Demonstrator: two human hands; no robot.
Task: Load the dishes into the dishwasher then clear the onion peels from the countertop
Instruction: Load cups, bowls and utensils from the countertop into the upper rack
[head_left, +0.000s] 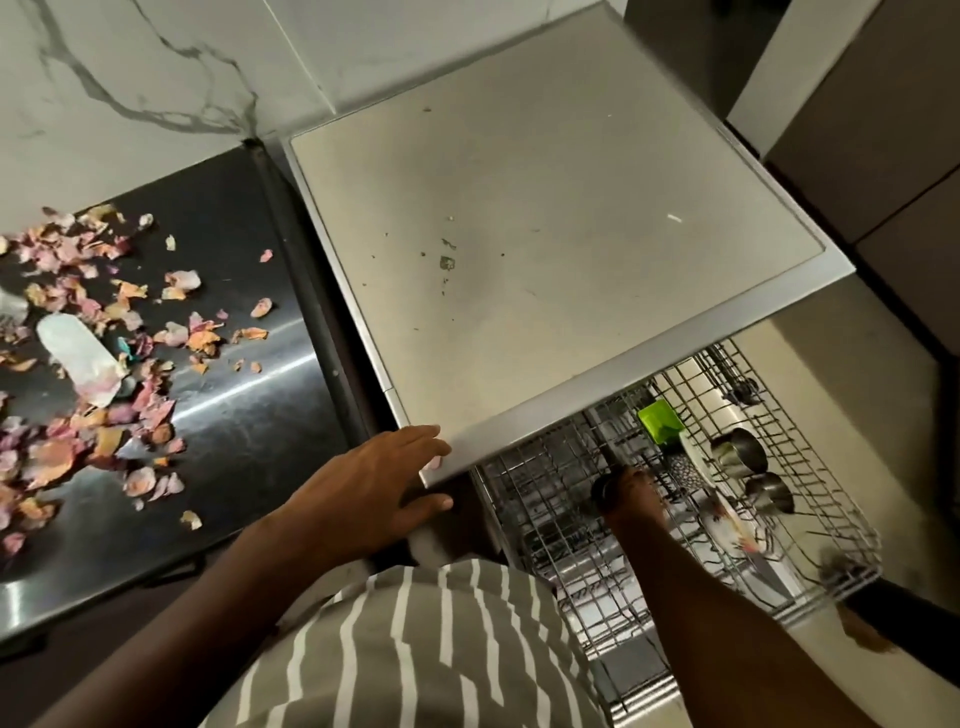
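The dishwasher's wire rack (810, 467) is pulled out below the pale top (545, 234). In it stand a green item (658, 421), two steel cups (737, 454), a patterned plate (727, 525) and a knife (769, 571). My right hand (631, 491) reaches down into the rack with its fingers hidden among the wires; a dark round thing sits by its wrist side. My left hand (379, 488) rests with straight fingers on the front corner of the dishwasher top, thumb under the edge. Pink and orange onion peels (93, 364) lie scattered on the dark steel countertop (249, 415) at the left.
A whitish wrapper or bag (78, 358) lies among the peels. A marble wall (156, 78) backs the counter. Dark cabinets (857, 130) stand at the right. My striped apron (415, 649) fills the lower middle.
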